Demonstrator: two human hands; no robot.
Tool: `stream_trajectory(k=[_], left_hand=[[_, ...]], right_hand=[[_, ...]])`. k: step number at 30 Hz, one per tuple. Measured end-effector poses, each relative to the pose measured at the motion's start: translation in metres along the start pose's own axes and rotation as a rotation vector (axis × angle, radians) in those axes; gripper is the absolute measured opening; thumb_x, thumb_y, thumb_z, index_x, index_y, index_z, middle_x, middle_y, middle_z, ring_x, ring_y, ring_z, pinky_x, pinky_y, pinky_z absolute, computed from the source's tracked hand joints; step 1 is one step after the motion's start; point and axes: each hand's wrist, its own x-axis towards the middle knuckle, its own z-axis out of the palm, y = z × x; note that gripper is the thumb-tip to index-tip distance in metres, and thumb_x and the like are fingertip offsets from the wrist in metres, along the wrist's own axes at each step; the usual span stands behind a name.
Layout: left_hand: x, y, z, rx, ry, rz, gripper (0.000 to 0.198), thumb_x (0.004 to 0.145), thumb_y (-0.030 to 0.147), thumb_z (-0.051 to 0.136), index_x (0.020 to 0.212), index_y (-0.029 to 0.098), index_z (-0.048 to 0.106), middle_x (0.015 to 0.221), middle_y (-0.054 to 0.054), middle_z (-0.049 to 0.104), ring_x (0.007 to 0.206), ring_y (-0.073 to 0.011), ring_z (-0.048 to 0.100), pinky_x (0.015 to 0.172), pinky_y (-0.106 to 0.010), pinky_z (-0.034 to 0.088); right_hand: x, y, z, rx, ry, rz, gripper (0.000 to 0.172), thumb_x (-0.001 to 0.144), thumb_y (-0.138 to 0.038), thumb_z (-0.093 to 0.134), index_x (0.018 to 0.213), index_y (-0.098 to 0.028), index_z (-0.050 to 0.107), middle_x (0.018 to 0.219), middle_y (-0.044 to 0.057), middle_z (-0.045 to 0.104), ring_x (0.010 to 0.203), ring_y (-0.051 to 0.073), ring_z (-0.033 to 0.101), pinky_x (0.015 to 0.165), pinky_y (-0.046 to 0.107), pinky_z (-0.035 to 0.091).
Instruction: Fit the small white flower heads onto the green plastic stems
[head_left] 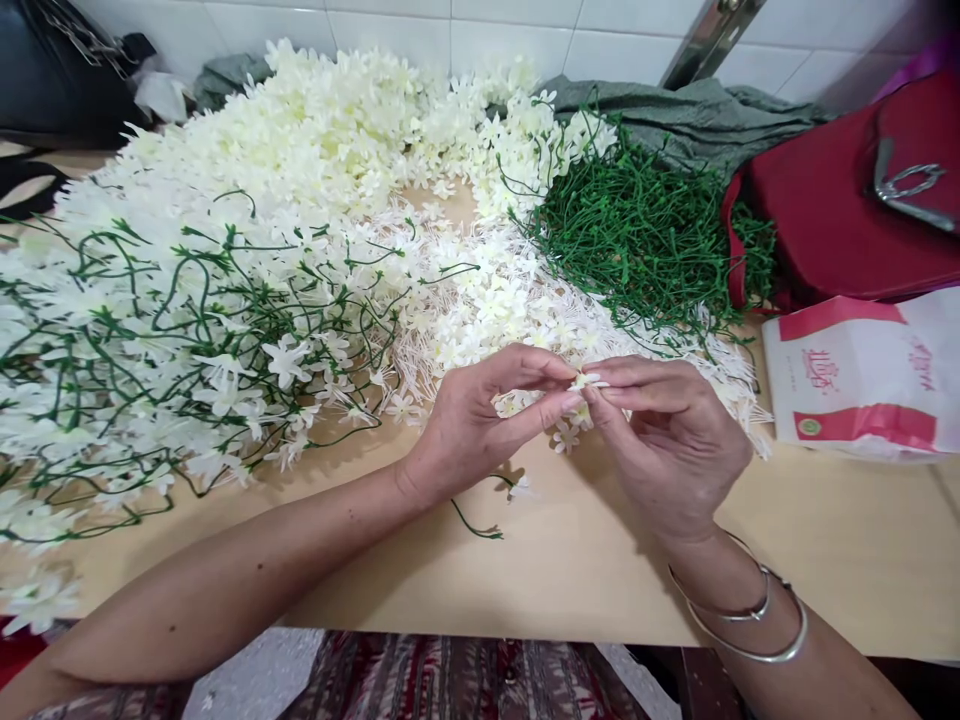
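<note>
Over the near middle of the table, my left hand (480,415) and my right hand (667,430) meet fingertip to fingertip. Both pinch a small white artificial flower (586,381), partly covered by the fingers. Just beyond them spreads a heap of loose white petals and thin pale stamens (487,310). A single green stem (476,525) lies on the table below my left hand, with a small white flower piece (519,488) close by. To the left is a large pile of white flowers on green stems (217,330).
Cream-white blossoms (352,120) are heaped at the back, beside a tangle of green stems (645,230). A red bag (832,190) and a white-and-red paper bag (862,370) stand at the right. A black bag (60,80) is at the far left, against a tiled wall (510,50).
</note>
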Motion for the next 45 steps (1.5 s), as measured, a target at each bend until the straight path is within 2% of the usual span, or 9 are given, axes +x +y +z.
stream_trajectory(k=[8, 11, 14, 20, 23, 28, 33, 39, 45], left_hand=[[0.000, 0.001, 0.002, 0.128, 0.057, 0.134, 0.003, 0.092, 0.017, 0.075, 0.090, 0.018, 0.076, 0.088, -0.003, 0.080, 0.082, -0.0117, 0.075, 0.080, -0.023, 0.060], [-0.002, 0.001, 0.002, 0.135, 0.063, 0.143, 0.003, 0.093, 0.020, 0.075, 0.090, 0.020, 0.077, 0.089, -0.003, 0.081, 0.083, -0.0131, 0.076, 0.081, -0.026, 0.062], [-0.003, -0.001, 0.001, 0.141, 0.078, 0.200, 0.001, 0.093, 0.020, 0.076, 0.092, 0.020, 0.077, 0.091, -0.003, 0.081, 0.085, -0.0135, 0.077, 0.084, -0.027, 0.063], [-0.002, -0.008, -0.001, 0.186, 0.083, 0.317, 0.008, 0.090, 0.015, 0.078, 0.097, 0.018, 0.077, 0.099, -0.006, 0.081, 0.096, -0.0139, 0.078, 0.091, -0.027, 0.064], [-0.002, -0.009, -0.002, 0.169, 0.053, 0.307, 0.008, 0.091, 0.016, 0.077, 0.099, 0.019, 0.076, 0.103, -0.006, 0.082, 0.099, -0.0144, 0.078, 0.093, -0.028, 0.064], [0.001, -0.003, -0.006, 0.146, 0.023, 0.231, 0.007, 0.095, 0.019, 0.072, 0.101, 0.019, 0.075, 0.106, -0.006, 0.081, 0.101, -0.0155, 0.077, 0.096, -0.030, 0.063], [0.005, 0.014, -0.014, 0.198, 0.086, 0.063, 0.014, 0.100, 0.027, 0.065, 0.106, 0.018, 0.074, 0.109, -0.006, 0.079, 0.102, -0.0164, 0.074, 0.098, -0.031, 0.059], [0.008, 0.034, -0.032, 0.412, -0.363, 0.021, 0.011, 0.097, 0.019, 0.067, 0.102, 0.019, 0.076, 0.097, -0.003, 0.078, 0.086, -0.0132, 0.073, 0.079, -0.024, 0.057], [-0.036, 0.048, -0.051, 0.642, -0.809, 0.117, 0.012, 0.096, 0.028, 0.072, 0.103, 0.018, 0.071, 0.099, -0.005, 0.074, 0.087, -0.0170, 0.069, 0.076, -0.029, 0.053]], right_hand=[[-0.003, 0.001, 0.004, -0.009, 0.036, -0.023, 0.034, 0.081, -0.001, 0.076, 0.099, -0.028, 0.069, 0.084, -0.003, 0.072, 0.083, 0.019, 0.075, 0.079, 0.041, 0.063], [-0.005, -0.002, 0.001, -0.117, 0.020, 0.046, 0.032, 0.085, -0.007, 0.075, 0.107, -0.030, 0.071, 0.090, -0.001, 0.074, 0.083, 0.019, 0.074, 0.078, 0.040, 0.062], [-0.004, -0.005, -0.003, -0.182, -0.027, 0.016, 0.033, 0.086, -0.007, 0.075, 0.108, -0.032, 0.074, 0.091, -0.001, 0.075, 0.083, 0.017, 0.072, 0.075, 0.036, 0.060], [-0.004, 0.000, -0.004, -0.092, -0.081, 0.099, 0.024, 0.089, -0.008, 0.072, 0.098, -0.030, 0.076, 0.088, -0.001, 0.072, 0.085, 0.018, 0.070, 0.076, 0.036, 0.057], [-0.006, 0.003, -0.002, -0.011, -0.059, 0.143, 0.021, 0.088, -0.008, 0.073, 0.093, -0.028, 0.075, 0.086, -0.001, 0.070, 0.086, 0.017, 0.069, 0.076, 0.034, 0.056], [-0.003, 0.009, 0.000, 0.093, -0.058, 0.249, 0.010, 0.090, -0.016, 0.073, 0.091, -0.026, 0.071, 0.100, 0.002, 0.075, 0.101, 0.019, 0.072, 0.088, 0.039, 0.059], [-0.001, 0.011, -0.004, 0.092, 0.008, 0.343, 0.009, 0.087, -0.019, 0.077, 0.090, -0.024, 0.071, 0.091, 0.003, 0.078, 0.089, 0.019, 0.075, 0.083, 0.036, 0.060], [0.002, 0.007, -0.010, -0.036, 0.005, 0.373, 0.012, 0.084, -0.022, 0.080, 0.086, -0.025, 0.069, 0.083, 0.001, 0.073, 0.079, 0.018, 0.072, 0.071, 0.035, 0.056], [0.005, 0.001, -0.014, -0.055, -0.011, 0.361, 0.010, 0.085, -0.020, 0.079, 0.087, -0.025, 0.070, 0.081, 0.002, 0.071, 0.077, 0.017, 0.070, 0.070, 0.034, 0.055]])
